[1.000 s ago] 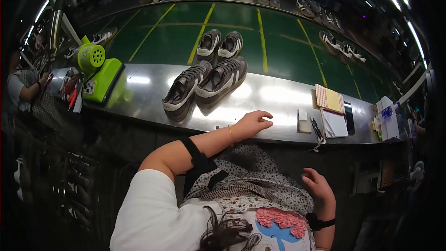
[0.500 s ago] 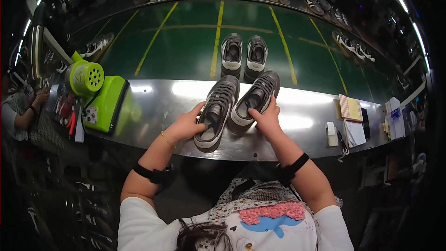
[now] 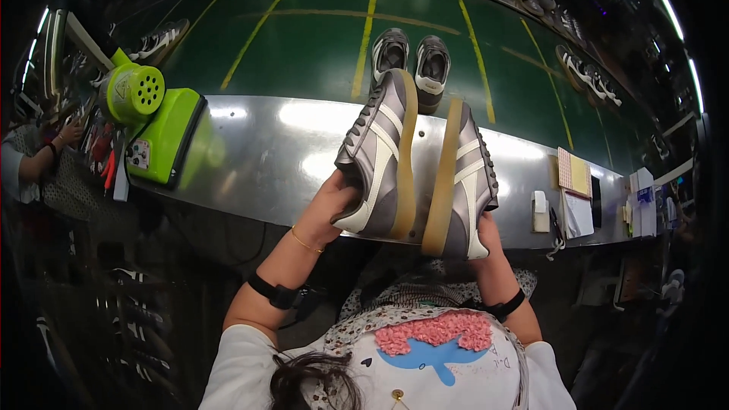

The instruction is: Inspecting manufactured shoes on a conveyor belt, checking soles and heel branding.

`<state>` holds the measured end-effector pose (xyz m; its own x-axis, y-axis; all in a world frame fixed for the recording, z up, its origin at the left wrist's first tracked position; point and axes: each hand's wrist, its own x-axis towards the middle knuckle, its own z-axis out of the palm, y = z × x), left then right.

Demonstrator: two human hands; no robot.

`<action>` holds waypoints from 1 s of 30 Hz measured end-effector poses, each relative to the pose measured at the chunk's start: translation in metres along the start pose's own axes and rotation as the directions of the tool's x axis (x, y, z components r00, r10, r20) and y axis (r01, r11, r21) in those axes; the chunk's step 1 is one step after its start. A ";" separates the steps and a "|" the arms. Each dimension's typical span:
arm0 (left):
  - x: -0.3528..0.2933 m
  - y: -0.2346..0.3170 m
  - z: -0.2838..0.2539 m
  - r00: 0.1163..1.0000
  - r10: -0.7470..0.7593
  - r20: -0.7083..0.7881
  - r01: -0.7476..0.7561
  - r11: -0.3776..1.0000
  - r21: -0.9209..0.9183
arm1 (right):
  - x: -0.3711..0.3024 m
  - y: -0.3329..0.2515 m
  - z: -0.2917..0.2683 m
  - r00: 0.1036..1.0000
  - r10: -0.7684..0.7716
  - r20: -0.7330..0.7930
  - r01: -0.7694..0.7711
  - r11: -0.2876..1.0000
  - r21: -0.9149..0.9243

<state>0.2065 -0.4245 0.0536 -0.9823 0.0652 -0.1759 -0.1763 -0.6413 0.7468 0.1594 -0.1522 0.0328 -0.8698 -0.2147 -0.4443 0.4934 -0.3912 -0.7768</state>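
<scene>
A pair of grey sneakers with pale stripes and tan gum soles is held up over the metal ledge, soles turned inward and a gap between them. My left hand (image 3: 334, 201) grips the left sneaker (image 3: 378, 159) by its heel, fingers partly inside the opening. At the other heel my right hand (image 3: 484, 239) holds the right sneaker (image 3: 472, 175); most of its fingers are hidden behind the shoe. Just beyond, on the green belt, stands another pair: a dark sneaker (image 3: 390, 52) and its mate (image 3: 432, 72), toes pointing away.
A lime-green machine (image 3: 163, 133) with a round perforated head stands on the left of the metal ledge (image 3: 258, 159). Notepads (image 3: 577, 190) and a pen lie to the right. More sneakers rest on the belt (image 3: 296, 53) at far left and far right. Another person's arm (image 3: 38, 163) shows at left.
Both sneakers have been lifted off the ledge and rolled outward, so their soles now face each other. The view has tilted down a little.
</scene>
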 end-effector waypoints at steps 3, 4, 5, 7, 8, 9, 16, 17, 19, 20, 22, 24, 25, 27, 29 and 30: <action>0.000 -0.009 0.014 0.999 0.038 -0.002 -0.038 0.999 0.002 | -0.001 -0.010 -0.014 0.999 0.032 -0.003 -0.032 0.999 -0.004; 0.001 -0.011 0.018 0.999 0.047 -0.002 -0.047 0.999 0.014 | -0.001 -0.014 -0.019 1.000 0.020 0.022 -0.020 1.000 -0.010; 0.002 -0.014 0.022 0.999 0.047 -0.009 -0.047 0.999 0.021 | -0.002 -0.019 -0.024 0.999 0.008 0.046 -0.008 1.000 -0.016; 0.004 -0.019 0.031 0.999 0.039 -0.011 -0.039 0.999 0.018 | -0.002 -0.031 -0.035 0.999 -0.003 0.038 0.005 0.999 -0.054; 0.005 -0.021 0.037 0.999 0.052 -0.008 -0.052 0.998 0.019 | -0.002 -0.037 -0.040 1.000 -0.015 0.013 0.016 0.997 -0.079; 0.005 -0.022 0.042 0.998 0.052 -0.025 -0.051 0.998 0.034 | -0.001 -0.043 -0.043 0.999 -0.015 0.032 0.017 0.996 -0.088; 0.018 -0.029 0.077 0.989 0.042 -0.145 -0.033 0.998 0.061 | 0.008 -0.061 -0.067 0.942 -0.236 0.237 0.328 0.787 -0.522; 0.022 -0.031 0.081 0.987 0.052 -0.152 -0.040 0.996 0.085 | 0.009 -0.060 -0.073 0.946 -0.205 0.251 0.312 0.786 -0.534; 0.028 -0.035 0.083 0.985 0.073 -0.159 -0.058 0.994 0.097 | 0.009 -0.054 -0.085 0.937 -0.204 0.282 0.339 0.723 -0.602; 0.030 -0.035 0.083 0.982 0.027 -0.187 -0.012 0.997 0.079 | 0.010 -0.050 -0.091 0.952 -0.171 0.255 0.296 0.734 -0.612; 0.030 -0.030 0.076 0.985 0.013 -0.173 -0.010 1.000 0.015 | 0.013 -0.040 -0.101 0.916 -0.304 0.264 0.398 0.595 -0.698; 0.019 -0.019 0.064 0.981 0.047 -0.189 -0.067 0.993 -0.098 | 0.018 -0.029 -0.106 0.898 -0.385 0.215 0.409 0.545 -0.732; 0.011 -0.010 0.056 0.983 0.117 -0.143 -0.135 0.983 -0.121 | 0.021 -0.025 -0.110 0.881 -0.410 0.236 0.431 0.493 -0.756; -0.012 0.011 0.034 0.959 0.265 -0.100 -0.283 0.902 -0.326 | 0.029 -0.017 -0.112 0.840 -0.485 0.246 0.473 0.430 -0.769; -0.050 0.035 0.009 0.915 0.365 -0.170 -0.403 0.820 -0.406 | 0.036 -0.014 -0.115 0.809 -0.519 0.278 0.497 0.348 -0.795; -0.068 0.049 -0.005 0.859 0.435 -0.271 -0.508 0.794 -0.336 | 0.039 -0.013 -0.116 0.806 -0.517 0.287 0.504 0.347 -0.791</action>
<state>0.2652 -0.4644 0.0986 -0.9028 -0.4301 -0.0005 0.3802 -0.7986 0.4666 0.1201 -0.0522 -0.0264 -0.9586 -0.2275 0.1713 -0.2614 0.4635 -0.8467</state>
